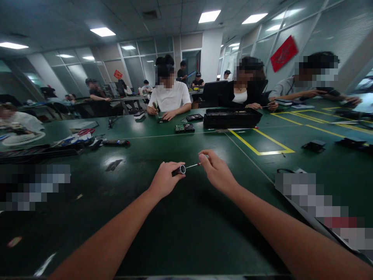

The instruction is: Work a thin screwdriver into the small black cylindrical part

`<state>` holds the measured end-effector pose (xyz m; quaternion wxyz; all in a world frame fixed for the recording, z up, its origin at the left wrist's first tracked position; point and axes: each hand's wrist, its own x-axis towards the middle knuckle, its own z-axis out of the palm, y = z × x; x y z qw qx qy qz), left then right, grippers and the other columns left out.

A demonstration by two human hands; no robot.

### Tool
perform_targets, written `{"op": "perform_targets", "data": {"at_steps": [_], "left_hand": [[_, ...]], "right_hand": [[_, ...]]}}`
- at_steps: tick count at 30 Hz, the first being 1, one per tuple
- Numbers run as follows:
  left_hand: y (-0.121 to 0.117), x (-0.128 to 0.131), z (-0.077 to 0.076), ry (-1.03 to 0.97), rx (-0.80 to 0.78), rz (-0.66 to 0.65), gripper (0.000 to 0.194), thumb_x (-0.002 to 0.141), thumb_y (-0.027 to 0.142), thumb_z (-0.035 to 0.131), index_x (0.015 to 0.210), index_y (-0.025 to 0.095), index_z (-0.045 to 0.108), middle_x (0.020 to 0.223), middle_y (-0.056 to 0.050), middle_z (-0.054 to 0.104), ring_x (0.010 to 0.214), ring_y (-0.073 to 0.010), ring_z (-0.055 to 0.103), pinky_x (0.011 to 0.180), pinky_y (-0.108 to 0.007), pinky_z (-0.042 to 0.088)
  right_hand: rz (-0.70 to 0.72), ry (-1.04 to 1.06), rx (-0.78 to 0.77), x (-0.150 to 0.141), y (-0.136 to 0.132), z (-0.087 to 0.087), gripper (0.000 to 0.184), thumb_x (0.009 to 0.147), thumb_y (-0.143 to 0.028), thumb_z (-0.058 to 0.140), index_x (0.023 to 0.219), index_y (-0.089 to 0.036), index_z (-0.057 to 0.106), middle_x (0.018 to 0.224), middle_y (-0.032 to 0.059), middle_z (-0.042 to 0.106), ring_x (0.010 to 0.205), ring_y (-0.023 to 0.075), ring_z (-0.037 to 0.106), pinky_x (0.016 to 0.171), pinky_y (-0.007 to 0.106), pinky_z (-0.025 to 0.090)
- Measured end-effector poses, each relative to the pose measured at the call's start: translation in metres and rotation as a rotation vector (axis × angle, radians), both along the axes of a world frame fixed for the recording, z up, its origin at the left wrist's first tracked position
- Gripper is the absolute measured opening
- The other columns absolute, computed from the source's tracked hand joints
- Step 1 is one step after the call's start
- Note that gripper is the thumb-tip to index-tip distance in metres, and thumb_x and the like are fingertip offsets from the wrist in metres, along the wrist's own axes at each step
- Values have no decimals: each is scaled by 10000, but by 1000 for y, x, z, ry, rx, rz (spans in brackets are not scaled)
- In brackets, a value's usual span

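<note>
My left hand (165,179) is closed around a short black flashlight (181,170), whose round, silver-rimmed end faces right. In my right hand (218,170), thumb and fingers pinch a thin screwdriver (192,166) with a metal shaft and a red part near the fingertips. The shaft points left, its tip at the flashlight's rimmed end; whether it is inside or only touching, I cannot tell. Both hands are held above the green table (175,233). My fingers hide most of the flashlight's body and the screwdriver's handle.
Tools including red-handled pliers (86,131) lie at left, near a dark cylindrical tool (116,142). Ahead are a circuit board (184,128) and a long black tray (233,118). Yellow tape (275,151) marks the right side. Several people sit across the table.
</note>
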<state>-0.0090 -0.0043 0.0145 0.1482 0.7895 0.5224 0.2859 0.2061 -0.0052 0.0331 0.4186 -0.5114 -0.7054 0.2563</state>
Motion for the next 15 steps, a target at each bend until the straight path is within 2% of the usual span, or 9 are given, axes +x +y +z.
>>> {"op": "perform_targets", "data": {"at_steps": [2, 5, 7, 9, 11, 13, 15], "left_hand": [[0, 1, 0, 0, 0, -8, 379, 875, 250, 691, 1251, 275, 653, 1204, -38, 691, 1138, -252, 597, 1112, -524, 340], [-1, 1, 0, -3, -8, -10, 386, 875, 252, 693, 1258, 276, 649, 1211, -40, 687, 1142, -253, 594, 1126, -538, 323], [-2, 1, 2, -14, -7, 1, 391, 878, 252, 690, 1265, 274, 645, 1215, -46, 684, 1134, -250, 596, 1126, -537, 329], [-3, 1, 4, -22, 36, 0, 392, 888, 250, 678, 1277, 280, 636, 1230, -45, 675, 1148, -240, 589, 1148, -529, 310], [-2, 2, 6, -5, 100, 1, 398, 903, 242, 658, 1296, 297, 620, 1249, -38, 660, 1187, -229, 570, 1184, -537, 251], [0, 2, 6, 29, 103, 21, 405, 910, 233, 644, 1308, 301, 610, 1257, -42, 649, 1207, -231, 557, 1194, -563, 210], [3, 1, 4, 56, 34, 39, 404, 905, 234, 649, 1304, 287, 615, 1247, -53, 648, 1193, -244, 563, 1179, -590, 220]], "right_hand": [[-31, -17, 5, 1, 0, 0, 326, 1001, -442, 346, 1049, -241, 597, 760, 12, 626, 659, 193, 573, 615, 322, 391], [-40, 83, -23, -1, 0, -1, 250, 968, -387, 405, 1091, -234, 561, 820, 20, 635, 696, 193, 579, 636, 325, 415], [-19, 226, -46, -2, 2, -3, 246, 922, -391, 491, 1093, -225, 555, 865, 32, 638, 756, 199, 594, 691, 335, 456], [11, 416, -100, -4, 6, -5, 265, 888, -447, 546, 1014, -216, 582, 857, 43, 630, 785, 205, 600, 749, 355, 491], [15, 624, -219, -3, 12, -9, 311, 882, -523, 534, 896, -218, 592, 785, 44, 599, 720, 201, 587, 743, 375, 524], [-68, 742, -315, -1, 18, -13, 306, 870, -533, 537, 807, -235, 556, 694, 30, 541, 619, 191, 538, 682, 384, 542], [-147, 759, -331, 2, 23, -18, 265, 876, -495, 549, 794, -243, 548, 698, 32, 533, 590, 183, 509, 649, 381, 550]]}}
